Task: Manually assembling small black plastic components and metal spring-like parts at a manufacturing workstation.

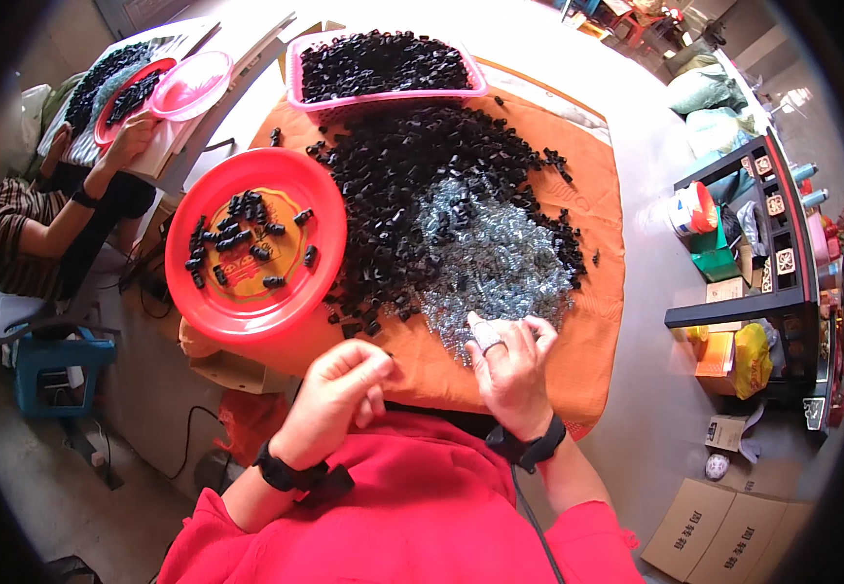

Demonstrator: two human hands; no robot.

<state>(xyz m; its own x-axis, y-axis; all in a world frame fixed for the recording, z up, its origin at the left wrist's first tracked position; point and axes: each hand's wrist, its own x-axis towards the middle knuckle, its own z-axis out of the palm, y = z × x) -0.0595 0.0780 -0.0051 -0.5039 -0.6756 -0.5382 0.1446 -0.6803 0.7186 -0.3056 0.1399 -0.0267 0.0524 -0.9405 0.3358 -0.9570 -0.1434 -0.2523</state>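
My left hand point(337, 391) is closed above the table's near edge, thumb and forefinger pressed together. A dark speck shows at their tips, too small to name. At the near edge of a heap of small clear, shiny pieces point(490, 253), my right hand point(514, 375) has its fingers bent, with thumb and forefinger close together. White tape point(485, 335) wraps one of its fingers; whatever lies in its grip is hidden. Behind and left of the clear pieces spreads a large heap of small black cylindrical parts point(373, 165). A red round tray point(329, 209) on the left bears several black parts.
Orange cloth point(592, 331) covers the table. A pink basket point(290, 73) full of black parts stands at its far edge. At far left a co-worker's hand point(133, 139) is by a pink bowl point(193, 86). A dark rack point(791, 302) and flattened cardboard point(723, 526) are on the right.
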